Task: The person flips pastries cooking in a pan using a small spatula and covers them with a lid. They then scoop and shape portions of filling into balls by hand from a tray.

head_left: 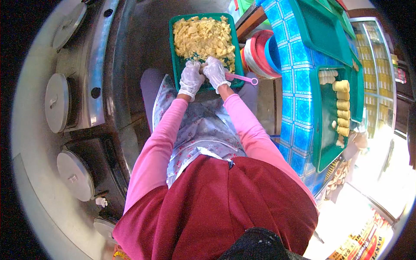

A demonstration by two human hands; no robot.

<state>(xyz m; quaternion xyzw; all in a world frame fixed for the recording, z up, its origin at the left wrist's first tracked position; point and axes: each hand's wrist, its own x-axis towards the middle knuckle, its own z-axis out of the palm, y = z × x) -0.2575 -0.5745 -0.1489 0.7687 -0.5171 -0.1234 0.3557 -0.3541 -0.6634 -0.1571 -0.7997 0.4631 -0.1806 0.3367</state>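
Note:
A green tray (175,65) rests over my lap, its far part heaped with yellow, crumbly chunks of food (203,37). My left hand (191,79) and my right hand (215,71), both in clear plastic gloves, meet over the near part of the tray. Their fingers are curled in together, and a small brownish bit shows between them, too small to name. Beside my right wrist, a pink handle with a ring at its end (242,78) sticks out past the tray's right rim; its other end is hidden, so I cannot tell whether it is held.
To the right, a table with a blue checked cloth (297,108) bears a green tray (318,130) with a row of yellow rolls (343,105) and some whitish pieces (328,76). Red and blue tubs (262,52) stand by it. Several lidded pots (57,102) line the left.

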